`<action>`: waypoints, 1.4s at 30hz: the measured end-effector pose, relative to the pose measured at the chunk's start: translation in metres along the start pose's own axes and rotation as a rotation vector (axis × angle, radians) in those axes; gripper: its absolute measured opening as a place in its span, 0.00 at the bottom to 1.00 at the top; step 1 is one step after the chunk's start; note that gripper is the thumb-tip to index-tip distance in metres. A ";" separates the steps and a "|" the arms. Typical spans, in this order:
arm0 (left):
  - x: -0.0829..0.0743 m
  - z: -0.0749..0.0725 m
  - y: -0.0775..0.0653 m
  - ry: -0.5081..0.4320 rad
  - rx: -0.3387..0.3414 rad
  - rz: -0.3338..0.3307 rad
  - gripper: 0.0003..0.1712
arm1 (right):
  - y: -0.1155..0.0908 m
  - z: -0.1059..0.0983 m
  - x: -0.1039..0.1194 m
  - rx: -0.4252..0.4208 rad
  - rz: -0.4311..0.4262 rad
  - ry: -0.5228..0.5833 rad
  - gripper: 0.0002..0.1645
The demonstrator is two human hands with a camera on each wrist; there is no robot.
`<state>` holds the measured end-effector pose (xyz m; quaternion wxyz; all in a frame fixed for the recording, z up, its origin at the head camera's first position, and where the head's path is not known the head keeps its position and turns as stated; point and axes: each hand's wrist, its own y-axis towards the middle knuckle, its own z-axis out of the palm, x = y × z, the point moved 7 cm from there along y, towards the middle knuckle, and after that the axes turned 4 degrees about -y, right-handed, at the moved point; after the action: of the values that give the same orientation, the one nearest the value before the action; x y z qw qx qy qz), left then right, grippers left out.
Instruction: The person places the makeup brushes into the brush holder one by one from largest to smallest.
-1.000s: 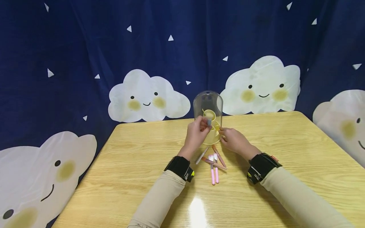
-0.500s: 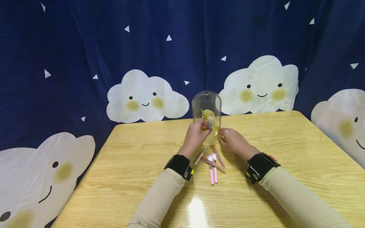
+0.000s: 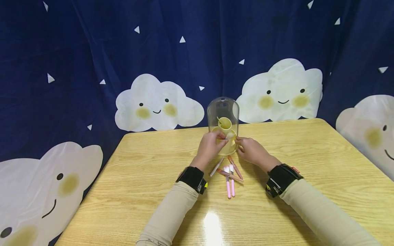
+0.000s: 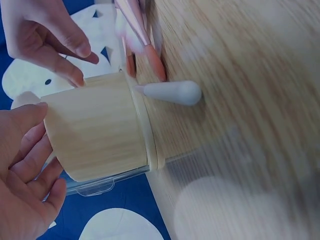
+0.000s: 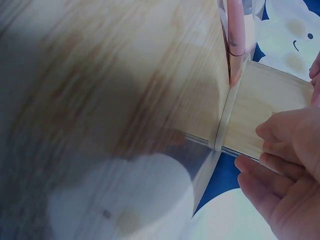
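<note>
A cream brush holder (image 3: 227, 149) with a clear domed cover (image 3: 223, 107) stands near the table's far edge. My left hand (image 3: 209, 145) is at its front left rim, pinching a makeup brush (image 3: 229, 136). Only the pale bristle head shows above the fingers; the handle is hidden down in the holder. On the other side, my right hand (image 3: 252, 150) grips the holder's edge. In the right wrist view its thumb (image 5: 272, 127) lies over the front wall, with the other fingers along the side.
Before the holder lie several makeup brushes: two with pink handles (image 3: 233, 186), two rosy-brown ones crossing nearby, including a rosy-brown brush (image 3: 238, 172), and one with a whitish handle (image 3: 215, 169). A navy curtain (image 3: 166, 20) with cloud prints hangs behind the wooden table (image 3: 154, 164).
The brush in my left hand has turned bristles-up and sunk lower into the holder. My right hand has stayed at the holder's edge.
</note>
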<state>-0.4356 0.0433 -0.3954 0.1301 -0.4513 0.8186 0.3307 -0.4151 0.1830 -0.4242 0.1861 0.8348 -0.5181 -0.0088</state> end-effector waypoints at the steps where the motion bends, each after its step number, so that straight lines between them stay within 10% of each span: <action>1: 0.000 -0.001 0.000 0.021 0.008 0.003 0.10 | 0.000 0.000 0.000 0.002 -0.001 0.002 0.22; 12: 0.015 -0.019 -0.008 0.305 0.008 0.138 0.13 | -0.005 0.000 -0.006 0.084 0.037 0.070 0.28; 42: 0.021 -0.004 -0.033 0.234 0.166 0.158 0.24 | -0.002 -0.002 0.003 -0.041 0.065 0.240 0.22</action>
<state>-0.4193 0.0149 -0.4175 0.0443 -0.4085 0.8856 0.2166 -0.4121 0.1819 -0.4220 0.2638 0.8088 -0.5184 0.0865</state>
